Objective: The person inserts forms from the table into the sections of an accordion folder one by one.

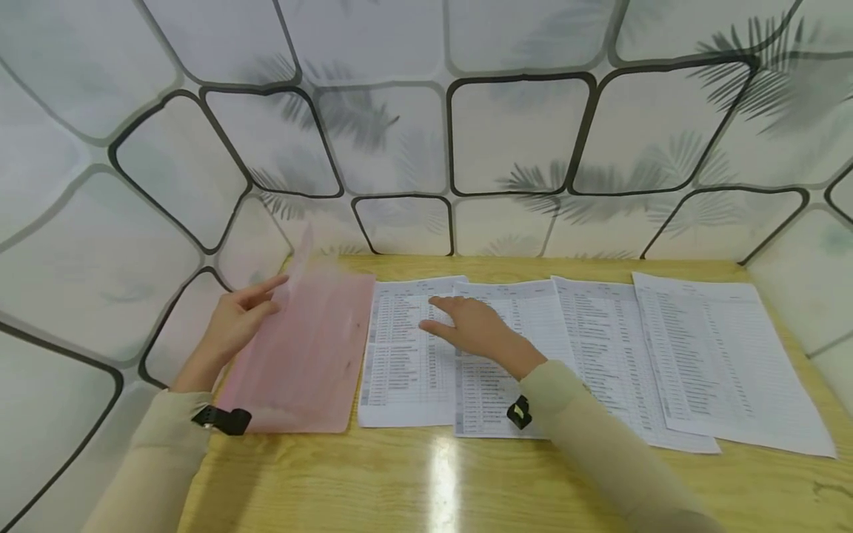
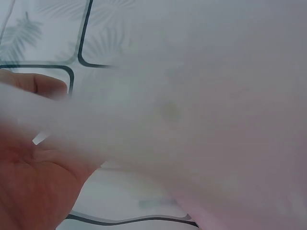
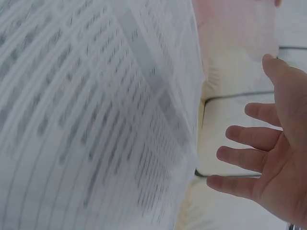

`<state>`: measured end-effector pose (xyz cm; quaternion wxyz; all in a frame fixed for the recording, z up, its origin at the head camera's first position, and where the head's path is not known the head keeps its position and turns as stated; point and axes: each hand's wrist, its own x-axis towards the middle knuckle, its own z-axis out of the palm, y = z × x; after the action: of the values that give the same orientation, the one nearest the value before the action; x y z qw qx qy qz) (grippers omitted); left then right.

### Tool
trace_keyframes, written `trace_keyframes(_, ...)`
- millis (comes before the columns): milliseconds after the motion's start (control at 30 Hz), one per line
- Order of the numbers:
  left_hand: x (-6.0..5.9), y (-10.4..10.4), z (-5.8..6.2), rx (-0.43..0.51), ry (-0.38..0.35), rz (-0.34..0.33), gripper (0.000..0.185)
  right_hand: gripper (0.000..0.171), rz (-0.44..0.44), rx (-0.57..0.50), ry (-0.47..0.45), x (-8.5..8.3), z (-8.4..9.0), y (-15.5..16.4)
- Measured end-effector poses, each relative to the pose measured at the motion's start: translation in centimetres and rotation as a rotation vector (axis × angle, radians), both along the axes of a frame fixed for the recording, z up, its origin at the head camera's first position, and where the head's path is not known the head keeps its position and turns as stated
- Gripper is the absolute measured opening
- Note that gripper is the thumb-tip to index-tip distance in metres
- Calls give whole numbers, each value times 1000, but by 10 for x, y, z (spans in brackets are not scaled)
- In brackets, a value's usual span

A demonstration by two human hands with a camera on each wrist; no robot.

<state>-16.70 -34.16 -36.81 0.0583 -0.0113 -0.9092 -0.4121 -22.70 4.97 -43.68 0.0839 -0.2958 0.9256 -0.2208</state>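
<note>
A translucent pink folder (image 1: 306, 355) lies at the left of the wooden table (image 1: 400, 481). My left hand (image 1: 243, 318) pinches its left edge between thumb and fingers, and a thin flap stands up from it. The left wrist view shows the folder (image 2: 230, 120) as a pale blur over my left hand (image 2: 29, 187). My right hand (image 1: 466, 326) lies flat with straight, spread fingers over the leftmost printed sheet (image 1: 400, 370) and the second sheet (image 1: 533, 311). Seen from the right wrist, my right hand (image 3: 268, 163) is spread beside a printed sheet (image 3: 86, 120), with the pink folder (image 3: 235, 28) beyond.
Two more printed sheets (image 1: 606, 348) (image 1: 720, 355) overlap in a row toward the table's right edge. Patterned white wall panels (image 1: 520, 133) with black lines close in the table at the back and both sides. Bare wood runs along the front edge.
</note>
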Motion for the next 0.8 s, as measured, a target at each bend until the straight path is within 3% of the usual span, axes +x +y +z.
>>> trace_keyframes(233,2,0,-2,-12,-10,4,48,74,-135,-54,-40,-6,7,45)
trace_keyframes(433,2,2,-1,-9,0,0,47,71,-249,-167,-86,-14,7,79)
trace_keyframes(800,-2,3,-1,-7,18,-22,47,62,-408,-454,-393,-25,2,140)
